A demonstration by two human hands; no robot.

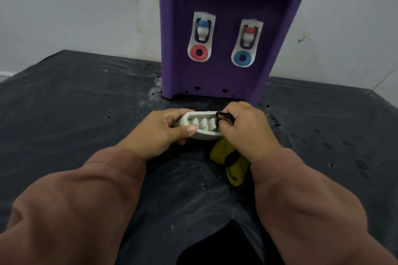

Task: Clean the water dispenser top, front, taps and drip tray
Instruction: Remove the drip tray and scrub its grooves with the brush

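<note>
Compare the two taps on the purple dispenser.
The left tap has a blue cap over a red ring; the right tap has a red cap over a blue ring. In this view the left tap sits higher than the right tap. Both have white spouts and white backplates.

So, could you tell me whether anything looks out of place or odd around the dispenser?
The drip tray is off the dispenser, held in the left hand while the right hand presses a cloth into it. Tap colours clash: blue tap above red ring, red tap above blue ring.
</note>
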